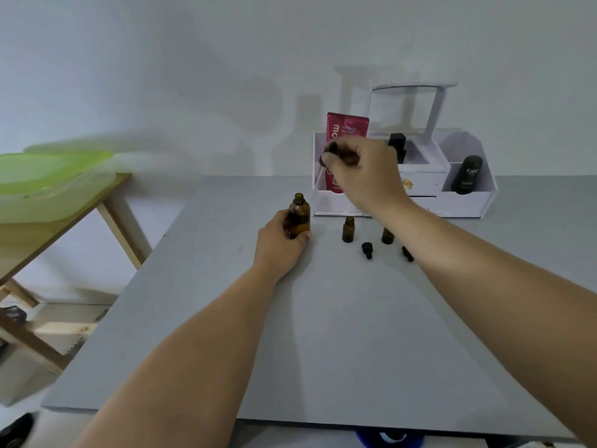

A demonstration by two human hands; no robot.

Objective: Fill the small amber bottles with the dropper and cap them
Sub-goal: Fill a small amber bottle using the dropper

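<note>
Your left hand point(281, 244) wraps the large amber bottle point(298, 218) upright to steady it mid-table, your right hand point(361, 173) pinches the dropper point(318, 177) above, while two small amber bottles point(348, 230) wait uncapped toward the far edge.

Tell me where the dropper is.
The dropper is in the right hand, raised in front of the white organizer, up and right of the large amber bottle.
</note>
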